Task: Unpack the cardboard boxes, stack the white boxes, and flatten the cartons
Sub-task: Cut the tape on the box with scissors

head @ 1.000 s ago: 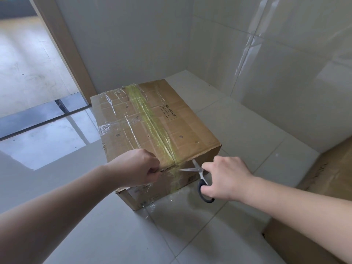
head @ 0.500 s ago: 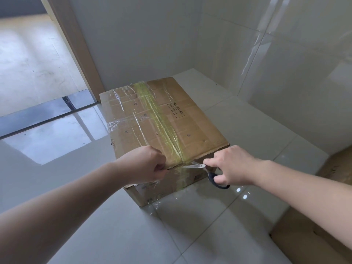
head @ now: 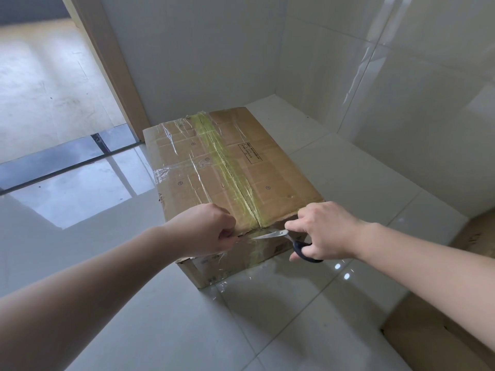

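- Carton [head: 230,180] on tile floor [head: 334,311], in corner nr wall [head: 203,49] and doorway [head: 48,84]; closed, flaps down, taped.
- L hand [head: 207,231] at near top edge, left of centre seam; fingers curled, pinching film/tape at edge. Judged purpose: tension on wrap + steadying carton for the cut.
- R hand [head: 325,234] gripping scissors [head: 288,241]; fingers through dark handle loops. Blades near closed, lying roughly level along near top edge, tip pointing toward L hand, just short of it.
- Blade placement judged deliberate: under flap lip, where tape wraps over onto front face, so cut severs tape w/o going deep into contents.
- Carton appearance: brown corrugated, worn; 1 yellowish tape strip [head: 227,170] down centre seam, dark line showing along it. Clear film over left half of top, wrinkled, loose at left edge. Printed label box on right flap, text too small to read. Near bottom corner scuffed, film scrap trailing onto floor.
- 2nd cardboard [head: 439,330] at lower right, partly out of shot; state not determinable.
- No white boxes visible. Judged stage: early, opening of 1st carton; unpack, stacking, flattening not yet done.
- Risk noted: blade tip close to L fingers.
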